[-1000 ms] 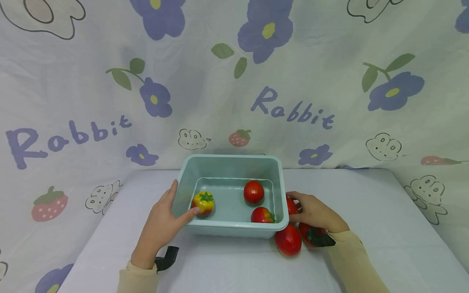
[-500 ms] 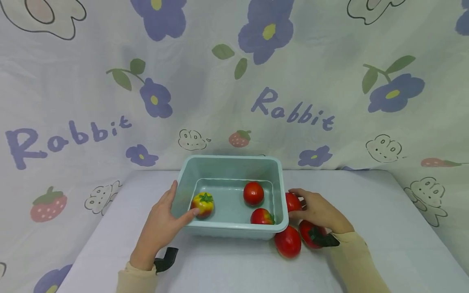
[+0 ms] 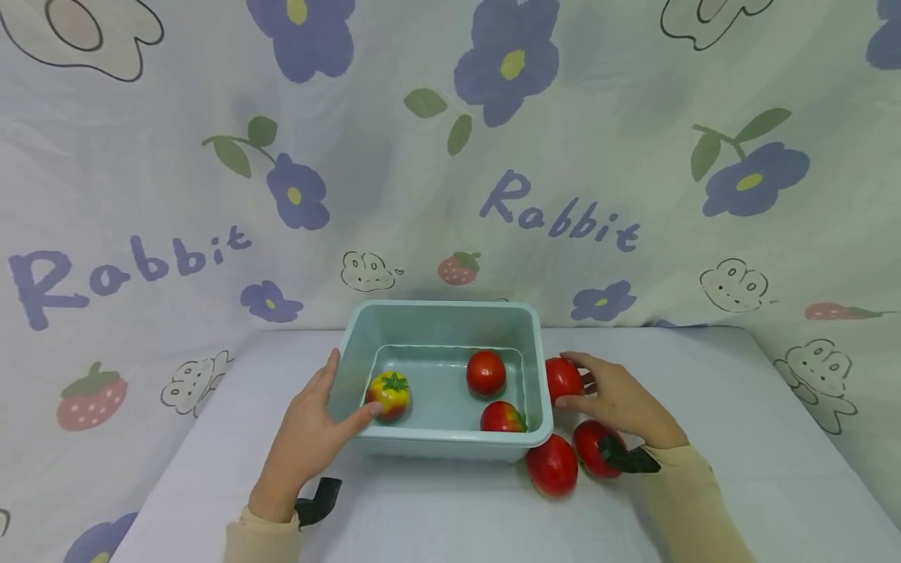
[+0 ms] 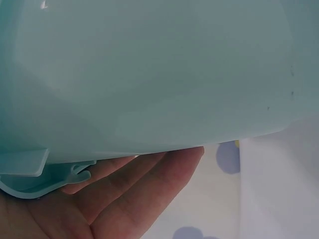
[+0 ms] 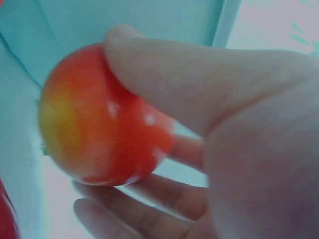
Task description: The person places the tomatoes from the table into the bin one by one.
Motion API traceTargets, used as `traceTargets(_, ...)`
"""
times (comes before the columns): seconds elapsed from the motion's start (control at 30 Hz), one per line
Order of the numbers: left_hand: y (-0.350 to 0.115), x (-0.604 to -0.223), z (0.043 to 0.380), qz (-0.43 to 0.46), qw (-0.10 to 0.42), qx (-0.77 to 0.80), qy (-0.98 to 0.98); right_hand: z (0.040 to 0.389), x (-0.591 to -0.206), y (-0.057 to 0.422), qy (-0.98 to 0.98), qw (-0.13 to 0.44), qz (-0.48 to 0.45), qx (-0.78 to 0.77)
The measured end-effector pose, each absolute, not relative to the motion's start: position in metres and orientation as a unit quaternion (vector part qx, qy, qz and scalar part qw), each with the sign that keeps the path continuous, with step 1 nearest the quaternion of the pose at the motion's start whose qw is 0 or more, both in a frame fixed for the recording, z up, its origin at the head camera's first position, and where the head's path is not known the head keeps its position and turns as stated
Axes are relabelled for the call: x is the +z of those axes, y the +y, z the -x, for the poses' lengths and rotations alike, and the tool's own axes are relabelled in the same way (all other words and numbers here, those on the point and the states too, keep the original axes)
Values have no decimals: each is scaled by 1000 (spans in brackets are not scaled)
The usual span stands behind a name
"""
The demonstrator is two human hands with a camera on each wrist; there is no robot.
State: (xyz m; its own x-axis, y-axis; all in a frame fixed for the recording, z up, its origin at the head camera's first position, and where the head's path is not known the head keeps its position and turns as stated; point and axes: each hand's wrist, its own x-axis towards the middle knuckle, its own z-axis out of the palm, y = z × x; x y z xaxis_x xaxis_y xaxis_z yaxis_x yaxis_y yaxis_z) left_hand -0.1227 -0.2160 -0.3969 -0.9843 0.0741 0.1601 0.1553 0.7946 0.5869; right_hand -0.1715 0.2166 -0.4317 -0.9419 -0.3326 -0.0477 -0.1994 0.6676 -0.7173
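Observation:
A pale green plastic bin (image 3: 443,445) stands in the middle of the table in the head view. My left hand (image 3: 307,434) holds its left front corner, thumb over the rim and fingers along the outer wall. The left wrist view shows those fingers (image 4: 149,191) against the smooth wall. Just right of the bin, my right hand (image 3: 622,403) grips a red tomato (image 3: 564,379). In the right wrist view, the thumb lies across this tomato (image 5: 99,124), with fingers below and a yellow patch showing. Inside the bin are two red tomatoes (image 3: 486,373) and a yellow-red one (image 3: 389,395).
Two more red tomatoes lie outside: one at the bin's front right corner (image 3: 552,466), another under the right wrist (image 3: 597,448), partly covered by a black strap (image 3: 629,456). A white cloth covers the table (image 3: 450,516). Behind hangs a printed curtain (image 3: 394,211).
My right hand has shifted slightly right, and the tomato it grips has moved up in the view, showing more beside the bin. My left hand and the bin stay nearly still.

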Motion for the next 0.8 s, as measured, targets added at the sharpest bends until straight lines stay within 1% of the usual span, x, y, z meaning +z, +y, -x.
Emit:
traceTargets(0.13, -216, -397, 123, 60, 65, -314, -945, 172, -431, 217, 914, 54, 146, -375)
traceTargets(0.4, -216, -397, 122, 63, 67, -315, -945, 168, -423, 217, 914, 10, 138, -383)
traceTargets(0.6, -218, -399, 123, 64, 70, -317, -944, 168, -418, 216, 911, -40, 143, -384)
traceTargets(0.8, -218, -399, 123, 59, 60, -315, -945, 166, -413, 213, 907, -90, 137, -387)
